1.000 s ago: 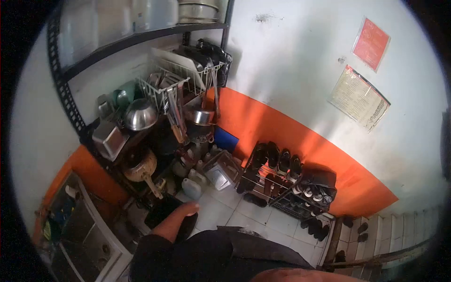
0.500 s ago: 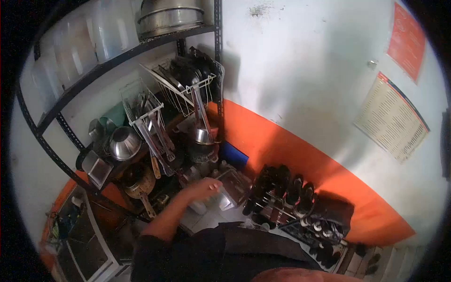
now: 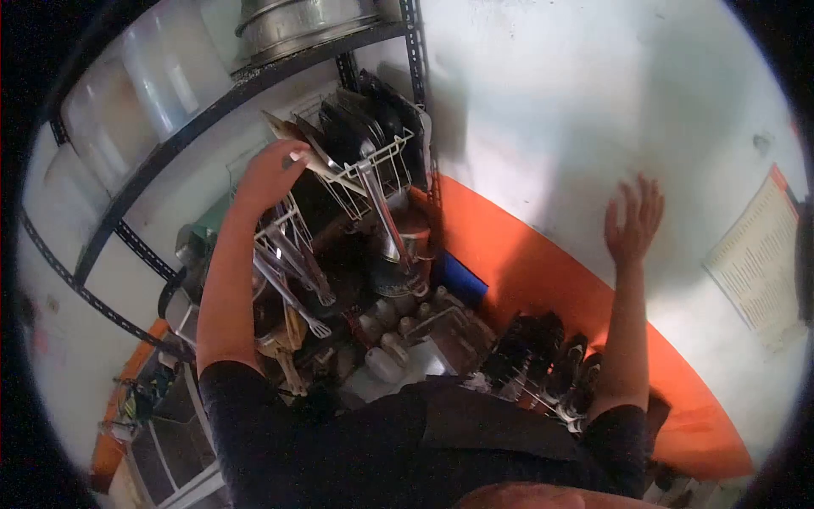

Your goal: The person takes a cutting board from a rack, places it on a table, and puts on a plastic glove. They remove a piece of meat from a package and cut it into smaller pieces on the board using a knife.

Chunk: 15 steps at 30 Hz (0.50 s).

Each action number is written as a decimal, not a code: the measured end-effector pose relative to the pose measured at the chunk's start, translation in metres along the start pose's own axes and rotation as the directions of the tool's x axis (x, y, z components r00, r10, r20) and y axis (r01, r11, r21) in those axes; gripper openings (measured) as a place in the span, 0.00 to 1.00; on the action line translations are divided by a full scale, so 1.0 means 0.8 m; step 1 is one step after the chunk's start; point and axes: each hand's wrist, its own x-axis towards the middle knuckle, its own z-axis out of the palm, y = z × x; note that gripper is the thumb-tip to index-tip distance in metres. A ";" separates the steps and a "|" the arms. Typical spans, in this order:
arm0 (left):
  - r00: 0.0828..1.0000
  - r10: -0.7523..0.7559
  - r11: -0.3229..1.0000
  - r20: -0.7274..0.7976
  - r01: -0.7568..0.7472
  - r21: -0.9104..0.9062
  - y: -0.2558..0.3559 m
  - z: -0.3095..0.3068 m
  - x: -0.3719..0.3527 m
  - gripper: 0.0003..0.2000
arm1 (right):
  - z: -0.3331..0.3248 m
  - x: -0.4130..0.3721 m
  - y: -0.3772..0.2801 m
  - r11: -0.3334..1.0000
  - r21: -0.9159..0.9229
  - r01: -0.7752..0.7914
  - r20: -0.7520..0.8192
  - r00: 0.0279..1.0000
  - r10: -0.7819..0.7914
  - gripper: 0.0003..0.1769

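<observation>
My left hand (image 3: pixel 271 172) is raised to the metal shelf and its fingers close around the edge of a flat tray (image 3: pixel 307 153) standing in the white wire dish rack (image 3: pixel 373 165). Dark pans (image 3: pixel 383 114) fill the same rack. A second wire basket (image 3: pixel 284 242) below my left forearm holds ladles and spatulas. My right hand (image 3: pixel 633 222) is lifted in the air in front of the white wall, fingers spread, holding nothing.
The black shelf (image 3: pixel 170 144) carries plastic tubs (image 3: pixel 165 72) and a large steel pot (image 3: pixel 297 21) on top. Bottles and containers (image 3: pixel 398 339) crowd the floor. A shoe rack (image 3: pixel 543 356) stands by the orange wall band. A paper sheet (image 3: pixel 759 263) hangs at the right.
My left hand rose from near the floor containers up to the tray in the dish rack. My right hand came into view, lifted toward the wall. The camera moved closer to the shelf.
</observation>
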 end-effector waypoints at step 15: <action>0.908 -0.260 0.812 0.328 0.022 0.583 -0.193 0.042 0.181 0.16 | 0.089 0.043 0.006 0.591 -0.806 0.021 0.376 0.789 0.486 0.25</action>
